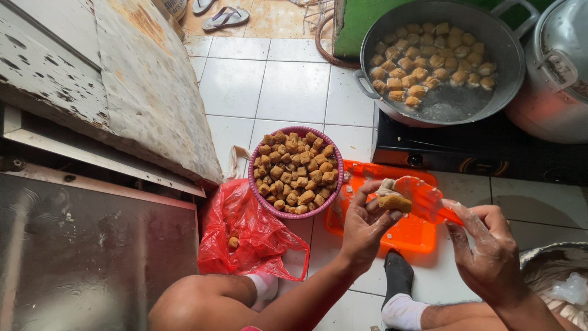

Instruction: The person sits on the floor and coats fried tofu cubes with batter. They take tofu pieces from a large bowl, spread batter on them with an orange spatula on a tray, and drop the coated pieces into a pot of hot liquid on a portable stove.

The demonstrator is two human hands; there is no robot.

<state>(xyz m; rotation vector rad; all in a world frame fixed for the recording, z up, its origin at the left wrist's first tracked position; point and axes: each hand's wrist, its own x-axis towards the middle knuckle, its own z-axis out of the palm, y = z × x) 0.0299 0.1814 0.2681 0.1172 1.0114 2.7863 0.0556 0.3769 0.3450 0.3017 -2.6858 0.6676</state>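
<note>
Golden-brown tofu cube [394, 201], split, pale filling inside

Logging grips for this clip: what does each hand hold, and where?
Left hand pinches a brown fried tofu cube by its sides; right hand grips an orange plastic spatula by its handle.

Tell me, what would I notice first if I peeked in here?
Probably the pink basket heaped with fried tofu cubes on the white tiled floor. Just right of it, the left hand holds one tofu piece while the right hand works an orange spatula against it.
</note>
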